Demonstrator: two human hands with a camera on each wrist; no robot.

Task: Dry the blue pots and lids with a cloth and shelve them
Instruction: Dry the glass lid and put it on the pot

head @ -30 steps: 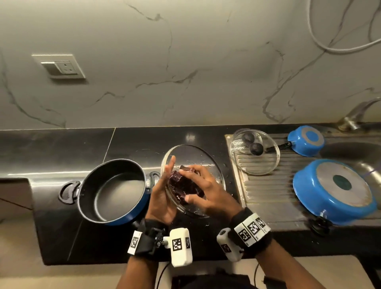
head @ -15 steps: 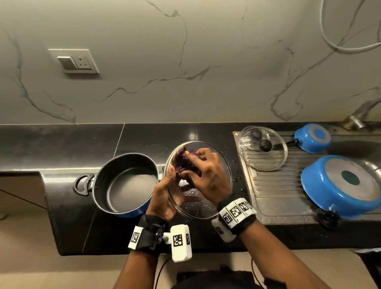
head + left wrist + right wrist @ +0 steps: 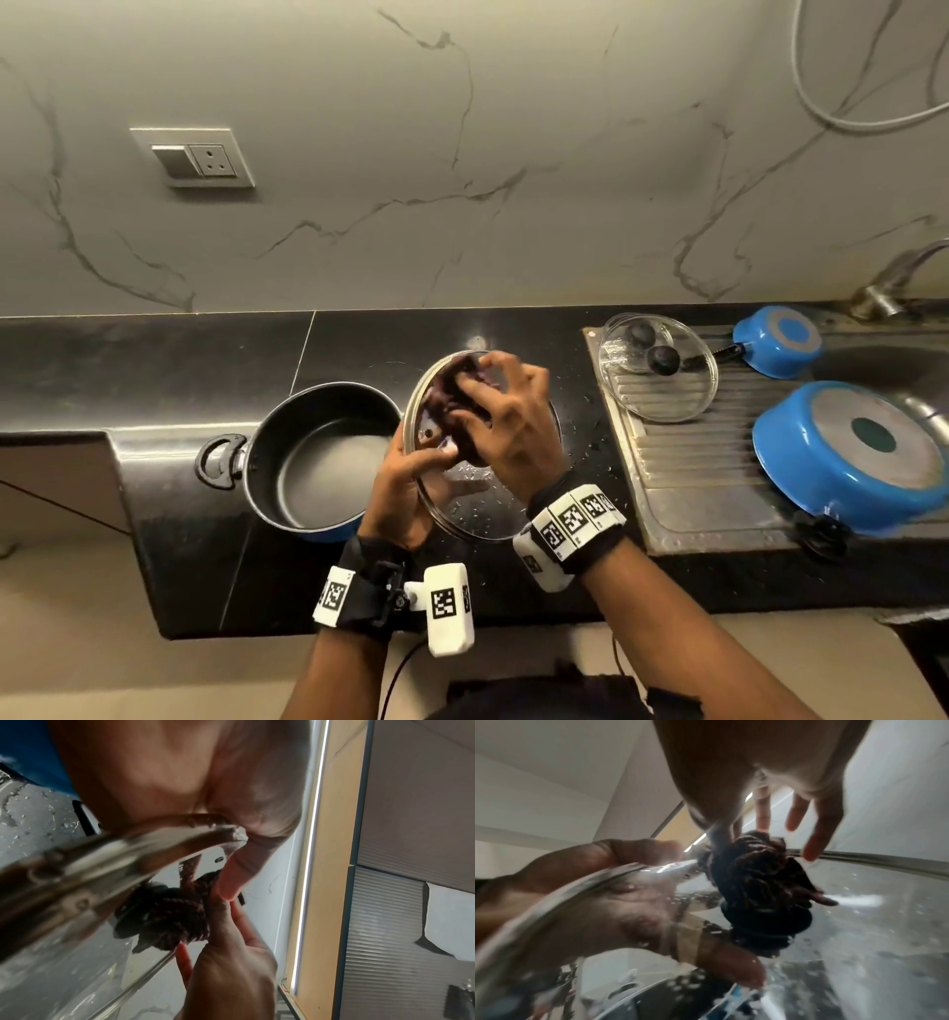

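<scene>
Two hands meet over the counter at a wet glass lid, held tilted above the black surface. The left hand grips the lid's rim at about 8 o'clock, thumb curled over the top of the glass and the other fingers underneath, seen through it in the right wrist view. The right hand presses a bunched dark cloth against the upper part of the lid, near its black knob; thumb and some fingers pinch the cloth while the remaining fingers spread out loosely. Water drops bead on the glass and on the counter around it.

Just beside the lid, at 9 o'clock, a blue pot stands upright on the counter, dark inside, with a black loop handle on its left. Further off at 3 o'clock, a large blue pan lies upside down on the steel drainboard. Beyond it, at 2 o'clock, a second glass lid rests on the drainboard, and a small blue saucepan sits inverted near the tap.
</scene>
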